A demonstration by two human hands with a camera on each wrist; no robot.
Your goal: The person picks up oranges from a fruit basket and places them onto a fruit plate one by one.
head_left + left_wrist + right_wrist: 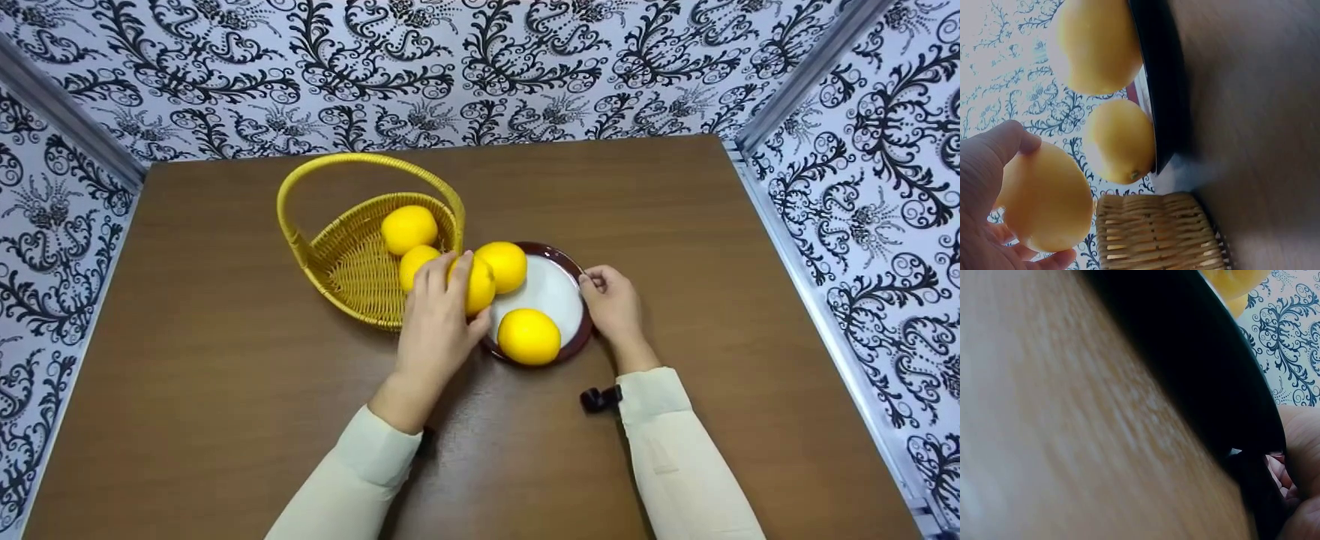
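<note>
My left hand (435, 326) grips an orange (481, 288) between thumb and fingers, above the gap between basket and plate. In the left wrist view the held orange (1047, 197) is lifted level with the wicker rim. The plate (559, 296) is white inside with a dark red rim; two more oranges lie on it, a back one (504, 264) and a front one (529, 337). On the plate's right edge my right hand (613, 306) pinches the rim. Left of the plate stands a yellow wicker basket (352, 281) holding two oranges, one (409, 229) fully visible, the other (417, 262) partly behind my fingers.
The basket's tall arched handle (360, 159) rises over its opening. Everything stands on a brown wooden table (225, 420). Patterned panels (480, 75) enclose its back and sides. A small black wrist camera (598, 400) hangs at my right sleeve.
</note>
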